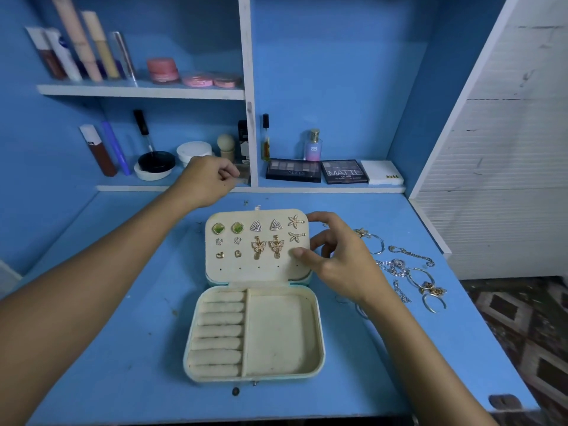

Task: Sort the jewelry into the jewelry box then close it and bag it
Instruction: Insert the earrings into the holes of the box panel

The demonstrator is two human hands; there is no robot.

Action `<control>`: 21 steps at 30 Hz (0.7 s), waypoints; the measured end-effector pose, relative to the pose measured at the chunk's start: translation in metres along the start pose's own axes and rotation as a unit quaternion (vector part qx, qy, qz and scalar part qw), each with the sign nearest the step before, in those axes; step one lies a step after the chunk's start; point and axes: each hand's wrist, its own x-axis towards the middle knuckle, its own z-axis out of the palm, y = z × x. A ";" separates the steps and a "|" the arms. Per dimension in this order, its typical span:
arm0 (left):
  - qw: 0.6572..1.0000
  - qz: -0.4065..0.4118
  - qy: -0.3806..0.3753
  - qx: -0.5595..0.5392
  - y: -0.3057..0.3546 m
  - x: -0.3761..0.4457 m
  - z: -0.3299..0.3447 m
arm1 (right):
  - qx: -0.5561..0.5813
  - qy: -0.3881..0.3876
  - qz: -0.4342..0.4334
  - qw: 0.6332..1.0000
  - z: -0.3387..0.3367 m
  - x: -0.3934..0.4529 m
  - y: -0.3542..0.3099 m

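Right grip [332,250] sits at the right edge of the jewelry box [255,302]'s open lid [256,272], thumb pressing the earring panel and fingers curled behind the rim; whether it pinches a piece, I cannot tell. Left grip [209,179] hovers beyond the box's far-left corner, fingers curled loosely, apparently holding nothing. Studs [229,228] and butterfly drops [267,245] fill the lid's upper rows. Ring rolls [219,333] and the open tray [276,333] look unfilled. Chains and hoops [412,272] lie on the counter [123,333] right of the box. I judge sorting is partway; next comes lifting a chain or hoop into the tray. Beyond the box, palettes [293,170] read "NUDES", "MATTE", "NUDE"; a bottle [313,146] reads "SB".
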 end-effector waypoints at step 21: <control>0.992 0.030 0.007 -0.118 0.033 -0.054 -0.033 | -0.124 0.153 -0.287 0.937 0.007 -0.050 0.023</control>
